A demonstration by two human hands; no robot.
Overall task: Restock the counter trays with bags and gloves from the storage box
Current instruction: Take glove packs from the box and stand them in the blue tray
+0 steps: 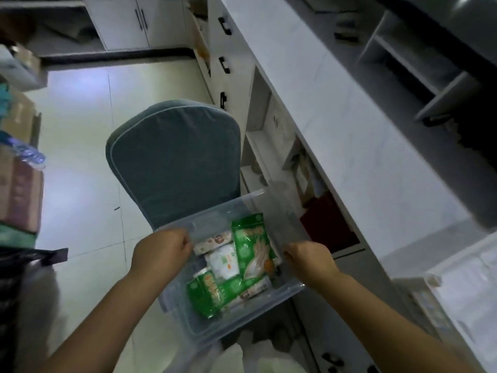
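A: Fig. 1: where is the storage box (209,327)?
B: By the chair (174,162), beside the worktop (336,117). Left hand (161,251) and right hand (309,261) each curl fingers over a side rim (green glove packs (252,246) lie inside).

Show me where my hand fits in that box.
In the clear plastic storage box, bare strips lie along the far wall, beyond the tall green glove packet, and along the near wall, below the lower green packet. The middle is crowded.
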